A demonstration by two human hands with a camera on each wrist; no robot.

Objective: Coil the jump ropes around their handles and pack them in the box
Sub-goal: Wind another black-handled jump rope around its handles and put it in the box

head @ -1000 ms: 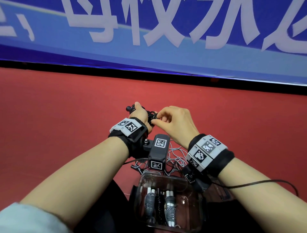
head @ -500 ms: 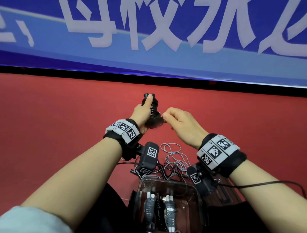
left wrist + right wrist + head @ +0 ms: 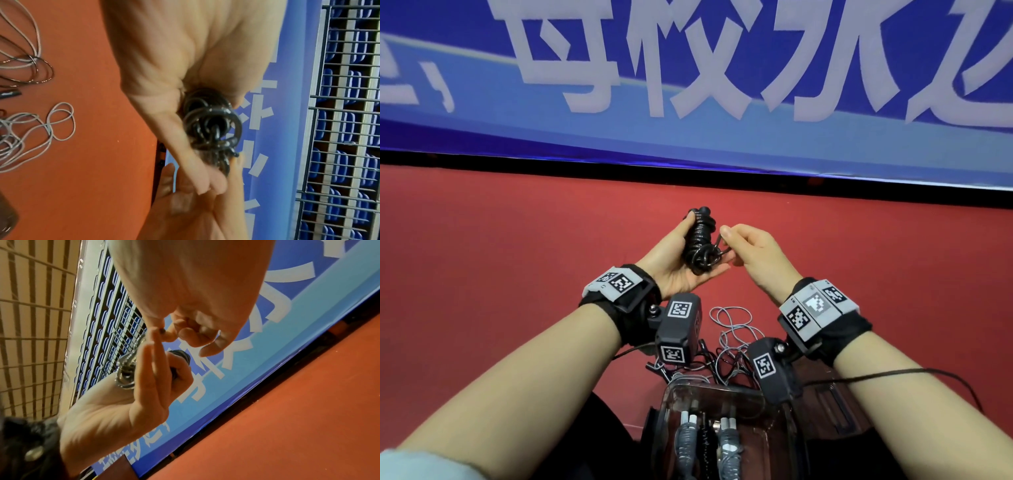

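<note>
The left hand [image 3: 681,260] is curled round a black jump rope wound in tight coils about its handles [image 3: 700,245], holding the bundle upright, thumb along its far side and fingers under its lower end. Just beside it, the right hand [image 3: 756,255] pinches the rope's loose black end [image 3: 719,241] between thumb and forefinger, the other fingers curled in. Both hands hover above a red floor [image 3: 517,274]. Nearer the body, loose grey jump ropes [image 3: 732,329] lie tangled on the floor. Below them stands a clear plastic box [image 3: 756,397], holding grey coiled ropes with white handle ends [image 3: 686,442] and a black one between them. A blue banner with white characters [image 3: 688,68] runs behind.
</note>
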